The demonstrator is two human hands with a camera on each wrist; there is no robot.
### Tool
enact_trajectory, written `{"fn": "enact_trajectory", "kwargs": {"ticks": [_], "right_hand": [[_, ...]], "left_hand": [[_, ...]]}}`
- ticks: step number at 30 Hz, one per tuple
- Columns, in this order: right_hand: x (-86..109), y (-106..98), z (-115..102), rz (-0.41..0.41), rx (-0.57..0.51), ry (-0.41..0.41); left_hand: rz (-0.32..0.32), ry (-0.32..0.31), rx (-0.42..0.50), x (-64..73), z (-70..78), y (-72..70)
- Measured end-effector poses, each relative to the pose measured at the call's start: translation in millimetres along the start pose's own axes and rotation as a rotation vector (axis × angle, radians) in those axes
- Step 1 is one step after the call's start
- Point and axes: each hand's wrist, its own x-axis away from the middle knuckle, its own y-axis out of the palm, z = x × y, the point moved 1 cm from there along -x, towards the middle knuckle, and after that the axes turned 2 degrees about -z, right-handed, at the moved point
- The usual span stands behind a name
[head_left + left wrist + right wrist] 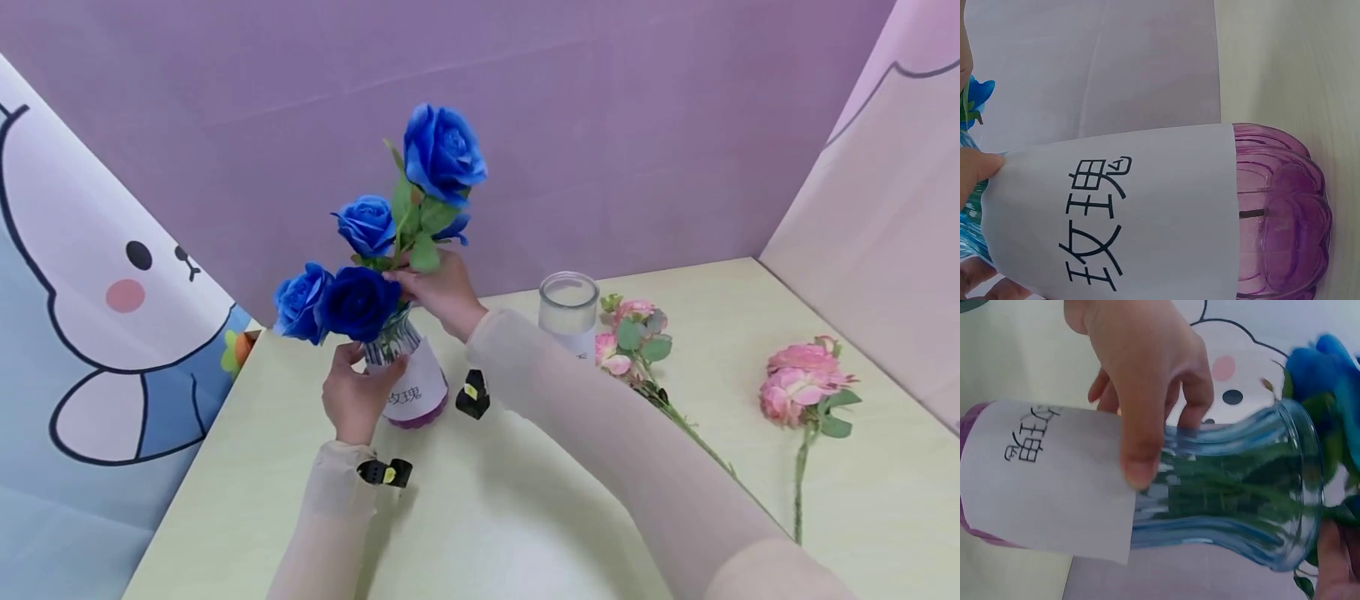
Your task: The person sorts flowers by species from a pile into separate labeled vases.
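A glass vase point(430, 400), bluish at the neck and purple at the base point(1291, 219), stands on the table with a white paper label point(1166, 212) wrapped around it. My left hand point(360, 396) grips the vase just below its flared neck, thumb over the label's upper edge in the right wrist view. Several blue roses point(360, 304) lean out of the vase mouth, mostly to the left. Above the rim, my right hand point(444, 292) holds the leafy green stem of the tallest blue rose point(444, 154). Its fingertips are partly hidden by leaves and petals.
Right of the vase stands a clear glass jar point(568, 304) with a white label. Pink flowers point(633, 333) on long stems lie beside it, and another pink flower point(802, 383) lies farther right. A purple backdrop point(600, 142) rises behind the table point(480, 533); printed cloth flanks both sides.
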Motion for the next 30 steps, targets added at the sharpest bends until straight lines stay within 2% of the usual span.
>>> {"fn": "enact_trajectory", "kwargs": {"ticks": [5,9,13,15,20,24,30], "right_hand": [[0.2,1.4,0.2,0.174,0.028,-0.06],[-0.4,0.2,2.0,0.224,-0.015,-0.109],[-1.4,-0.2,3.0,0.189,-0.087,-0.177],[-1.1,-0.2,2.6,0.178,-0.097,-0.18],[2.2,-2.3,2.7,0.183,-0.11,-0.113],[3.0,-4.5,2.7,0.147,-0.109,-0.108],[2.7,-7.6,0.7,0.063,0.029,0.012]], "left_hand": [[0.002,-0.014,0.0,-0.2,1.9,1.3],[-0.005,-0.03,0.003,-0.3,2.4,2.4],[-0.016,-0.041,0.009,0.4,2.7,2.0],[-0.021,-0.05,0.009,1.0,2.1,1.3],[-0.008,-0.049,0.011,2.2,-0.8,0.2],[-0.006,-0.037,0.007,2.6,-1.1,-0.1],[-0.008,-0.004,0.007,2.0,1.1,-0.6]]}}
